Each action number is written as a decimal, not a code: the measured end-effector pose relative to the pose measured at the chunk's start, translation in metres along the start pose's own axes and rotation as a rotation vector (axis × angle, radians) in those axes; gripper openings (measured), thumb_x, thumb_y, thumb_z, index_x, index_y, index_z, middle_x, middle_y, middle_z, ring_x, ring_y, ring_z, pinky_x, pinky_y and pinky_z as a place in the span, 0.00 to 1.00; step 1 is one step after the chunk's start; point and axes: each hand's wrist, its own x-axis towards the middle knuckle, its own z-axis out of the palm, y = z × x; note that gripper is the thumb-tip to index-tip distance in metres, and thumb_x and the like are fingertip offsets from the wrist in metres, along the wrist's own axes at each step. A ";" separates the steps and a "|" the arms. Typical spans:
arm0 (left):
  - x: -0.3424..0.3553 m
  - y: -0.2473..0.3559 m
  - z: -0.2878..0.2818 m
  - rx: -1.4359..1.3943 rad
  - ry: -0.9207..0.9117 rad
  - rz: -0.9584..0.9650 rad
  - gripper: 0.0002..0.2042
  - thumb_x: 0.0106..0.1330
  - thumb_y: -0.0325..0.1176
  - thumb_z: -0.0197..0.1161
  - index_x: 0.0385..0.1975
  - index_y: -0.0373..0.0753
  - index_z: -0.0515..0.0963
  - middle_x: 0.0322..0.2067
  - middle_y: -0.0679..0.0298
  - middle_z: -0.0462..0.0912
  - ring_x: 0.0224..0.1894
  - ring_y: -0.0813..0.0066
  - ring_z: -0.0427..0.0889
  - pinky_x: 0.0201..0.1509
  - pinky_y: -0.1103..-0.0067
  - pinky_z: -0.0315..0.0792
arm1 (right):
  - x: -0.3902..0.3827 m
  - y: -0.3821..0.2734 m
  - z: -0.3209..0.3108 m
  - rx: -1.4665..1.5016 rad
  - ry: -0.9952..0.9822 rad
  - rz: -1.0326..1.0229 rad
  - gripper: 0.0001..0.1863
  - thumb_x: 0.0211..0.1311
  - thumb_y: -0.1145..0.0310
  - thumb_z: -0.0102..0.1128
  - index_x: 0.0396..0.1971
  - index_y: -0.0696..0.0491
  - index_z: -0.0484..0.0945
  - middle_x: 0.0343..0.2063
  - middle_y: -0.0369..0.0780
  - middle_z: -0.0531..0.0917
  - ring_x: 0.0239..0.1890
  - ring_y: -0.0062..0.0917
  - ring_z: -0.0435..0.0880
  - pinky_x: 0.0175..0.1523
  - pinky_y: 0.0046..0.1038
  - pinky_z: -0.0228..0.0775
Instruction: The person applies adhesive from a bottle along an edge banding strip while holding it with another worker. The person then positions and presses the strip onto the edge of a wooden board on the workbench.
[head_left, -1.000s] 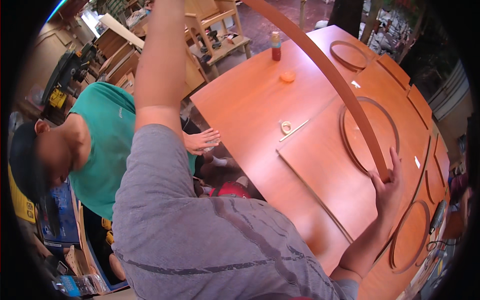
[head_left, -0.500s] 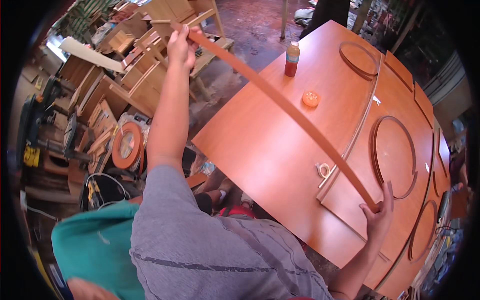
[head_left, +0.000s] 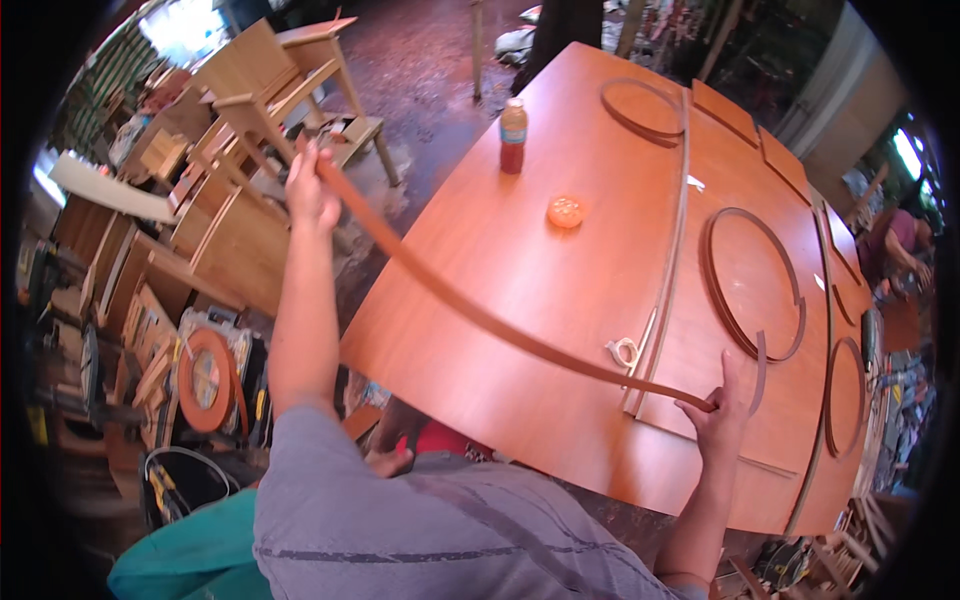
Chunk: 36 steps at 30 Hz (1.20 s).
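A long, thin reddish-brown edging strip (head_left: 480,317) stretches between my hands and sags over the near part of the large wood-coloured panels (head_left: 430,350). Its far left end is pinched in my left hand (head_left: 314,192), raised beyond the panel's left edge. My right hand (head_left: 722,415), low over the panels, grips the strip between thumb and fingers, with one finger pointing up. Just beyond that hand a narrow brown length curves upward; I cannot tell whether it belongs to the same strip. A coil of edging (head_left: 708,270) lies past it on the panel.
More coils (head_left: 652,137) lie on the panels. Standing there too are a bottle of red liquid (head_left: 513,145), an orange round container (head_left: 566,211) and a tape roll (head_left: 624,351). Wooden furniture (head_left: 240,240) crowds the left. A person in teal (head_left: 190,550) is beside me; another (head_left: 890,245) is far right.
The strip, nearly straight before, now bows downward in the middle. My left hand is lower in the picture. The whole view has shifted, with the panels further left.
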 end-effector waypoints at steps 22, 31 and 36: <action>0.079 -0.059 -0.020 0.031 -0.165 -0.181 0.08 0.68 0.38 0.54 0.43 0.44 0.71 0.27 0.74 0.72 0.27 0.84 0.69 0.31 0.84 0.64 | -0.029 -0.048 0.068 -0.107 0.058 0.150 0.58 0.30 0.64 0.79 0.67 0.47 0.53 0.11 0.37 0.72 0.14 0.28 0.74 0.21 0.30 0.63; 0.106 -0.059 -0.023 0.091 -0.158 -0.311 0.09 0.66 0.42 0.58 0.35 0.45 0.71 0.29 0.71 0.75 0.29 0.80 0.72 0.33 0.81 0.68 | -0.021 -0.095 0.072 -0.201 -0.011 0.162 0.57 0.31 0.66 0.78 0.66 0.47 0.53 0.12 0.38 0.73 0.16 0.31 0.75 0.23 0.32 0.66; 0.074 -0.064 -0.043 0.076 -0.181 -0.498 0.09 0.67 0.36 0.56 0.44 0.42 0.72 0.27 0.70 0.75 0.26 0.81 0.72 0.31 0.84 0.67 | -0.012 -0.120 0.107 -0.138 -0.219 0.158 0.56 0.33 0.66 0.78 0.66 0.46 0.54 0.14 0.38 0.74 0.18 0.31 0.76 0.25 0.32 0.66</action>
